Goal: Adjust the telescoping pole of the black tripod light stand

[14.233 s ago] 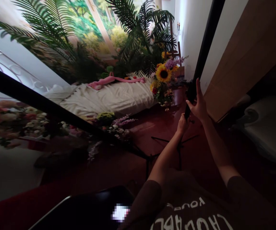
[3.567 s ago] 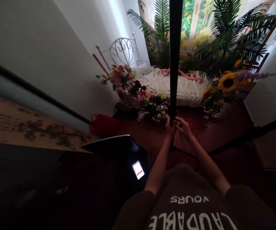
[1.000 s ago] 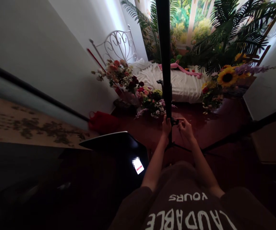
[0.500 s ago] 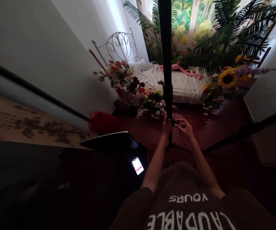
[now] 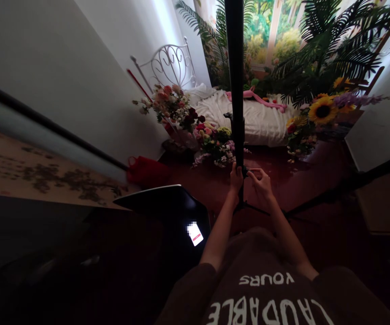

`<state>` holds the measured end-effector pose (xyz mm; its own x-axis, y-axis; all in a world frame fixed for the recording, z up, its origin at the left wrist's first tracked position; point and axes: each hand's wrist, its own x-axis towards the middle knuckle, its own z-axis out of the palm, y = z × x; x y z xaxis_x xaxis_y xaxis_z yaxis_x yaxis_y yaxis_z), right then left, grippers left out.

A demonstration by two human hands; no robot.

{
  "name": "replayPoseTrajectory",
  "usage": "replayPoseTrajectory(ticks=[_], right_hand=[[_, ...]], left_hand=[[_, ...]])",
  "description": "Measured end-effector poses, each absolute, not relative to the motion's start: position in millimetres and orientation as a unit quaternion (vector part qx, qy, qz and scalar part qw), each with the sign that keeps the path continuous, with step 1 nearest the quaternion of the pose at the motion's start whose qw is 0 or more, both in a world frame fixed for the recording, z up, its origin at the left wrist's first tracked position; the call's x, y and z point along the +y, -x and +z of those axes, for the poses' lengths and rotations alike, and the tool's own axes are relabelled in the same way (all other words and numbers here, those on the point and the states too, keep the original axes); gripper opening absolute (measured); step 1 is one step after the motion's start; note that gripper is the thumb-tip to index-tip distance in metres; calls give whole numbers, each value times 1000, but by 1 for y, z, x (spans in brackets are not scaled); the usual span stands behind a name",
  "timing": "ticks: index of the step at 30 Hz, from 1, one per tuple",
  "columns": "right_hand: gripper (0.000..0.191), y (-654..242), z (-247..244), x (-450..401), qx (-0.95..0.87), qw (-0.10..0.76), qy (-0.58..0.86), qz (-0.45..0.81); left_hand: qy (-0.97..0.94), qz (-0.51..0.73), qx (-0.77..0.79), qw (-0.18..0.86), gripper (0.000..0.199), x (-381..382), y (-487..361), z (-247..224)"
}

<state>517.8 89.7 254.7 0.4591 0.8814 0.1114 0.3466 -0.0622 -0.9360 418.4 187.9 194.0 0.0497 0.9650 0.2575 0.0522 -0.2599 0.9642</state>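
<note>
A black upright pole (image 5: 236, 81) runs down the middle of the view to thin legs near the floor. My left hand (image 5: 236, 178) is wrapped round the pole's lower part. On the right side of the pole, a small dark knob (image 5: 245, 171) sticks out. My right hand (image 5: 260, 180) is at this knob, with thumb and forefinger pinched on it. Higher up, another dark clamp knob (image 5: 227, 116) juts from the pole's left side.
Behind the pole is a white-draped bed (image 5: 265, 126) with flowers (image 5: 215, 140) in front. Sunflowers (image 5: 322, 110) stand at right. A dark table (image 5: 167, 203) with a lit phone (image 5: 195, 234) is at left. Dark poles slant across both sides.
The fingers of my right hand have shifted slightly at the knob, thumb and forefinger now closer together. My left hand stays on the pole.
</note>
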Motion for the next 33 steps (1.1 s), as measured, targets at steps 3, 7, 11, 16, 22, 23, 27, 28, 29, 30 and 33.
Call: replayPoseTrajectory(ticks=[3, 7, 11, 16, 22, 23, 27, 28, 29, 30, 33], right_hand=[[52, -517, 254, 90, -449, 516, 685, 251], [51, -516, 252, 94, -442, 515, 696, 234], [50, -517, 250, 98, -440, 502, 715, 211], [55, -518, 247, 104, -443, 477, 734, 195], [60, -517, 243, 113, -417, 477, 750, 191], [61, -516, 243, 114, -408, 474, 756, 193], [64, -513, 241, 118, -384, 470, 770, 196], [64, -514, 240, 119, -385, 471, 769, 198], [65, -514, 240, 120, -386, 469, 769, 200], [65, -515, 239, 120, -387, 463, 771, 203], [66, -518, 237, 124, -393, 429, 785, 214]], left_hand=[[-589, 534, 430, 428, 66, 188, -418, 192], [-592, 539, 418, 429, 64, 188, -418, 191], [-592, 537, 423, 428, 65, 187, -418, 194], [-583, 537, 424, 438, 69, 183, -419, 200], [-585, 552, 416, 425, 65, 180, -418, 203], [-584, 554, 415, 424, 65, 180, -418, 203], [-584, 559, 399, 433, 65, 179, -419, 203], [-583, 558, 398, 437, 65, 179, -419, 202], [-582, 555, 399, 441, 65, 179, -419, 202], [-580, 551, 402, 446, 65, 179, -419, 202], [-571, 540, 416, 459, 63, 178, -419, 203]])
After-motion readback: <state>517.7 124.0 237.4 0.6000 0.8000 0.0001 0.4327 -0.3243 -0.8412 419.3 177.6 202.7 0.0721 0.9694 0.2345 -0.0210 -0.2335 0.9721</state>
